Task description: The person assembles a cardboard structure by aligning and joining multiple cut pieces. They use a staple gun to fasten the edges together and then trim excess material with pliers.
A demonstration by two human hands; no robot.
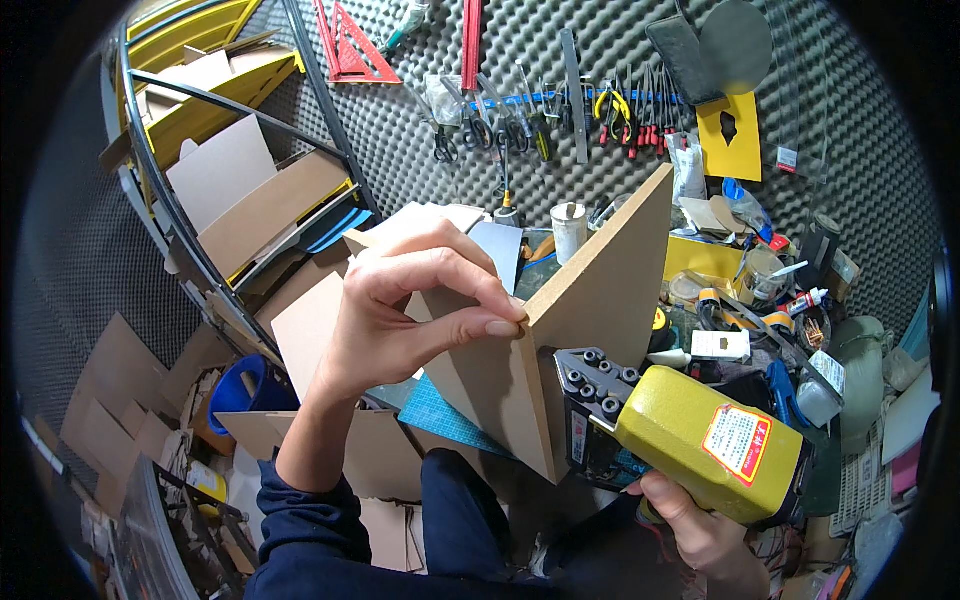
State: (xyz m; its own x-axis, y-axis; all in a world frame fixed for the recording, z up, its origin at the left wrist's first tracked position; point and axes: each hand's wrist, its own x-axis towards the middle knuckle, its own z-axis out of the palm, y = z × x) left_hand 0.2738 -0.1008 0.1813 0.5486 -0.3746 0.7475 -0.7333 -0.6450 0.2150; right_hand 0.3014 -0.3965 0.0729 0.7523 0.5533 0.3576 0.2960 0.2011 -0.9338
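Olive-yellow nail gun (pixel 715 445), probably hefty, hard-shelled, best gripped from below: my right hand's (pixel 700 530) fingers wrap its underside. Beyond, my left hand (pixel 375 318) clamps thumb and forefinger on the upright fibreboard panels' (pixel 615 270) top corner, likely stiff, light, chip-prone.

Red-and-white sticker (pixel 740 443) on yellow-green power tool (pixel 665 410): shows bolder characters plus lines of finer print, set at a slant
Small pale label (pixel 578 440) on dark front part of same tool: too small to make out
White box (pixel 720 346) beyond tool: bears faint dark marks, illegible
White tube (pixel 805 302) farther right: carries reddish print, blurred
White tag (pixel 787 158) with red patch, high on grey foam wall (pixel 850 150): likewise too tiny to read
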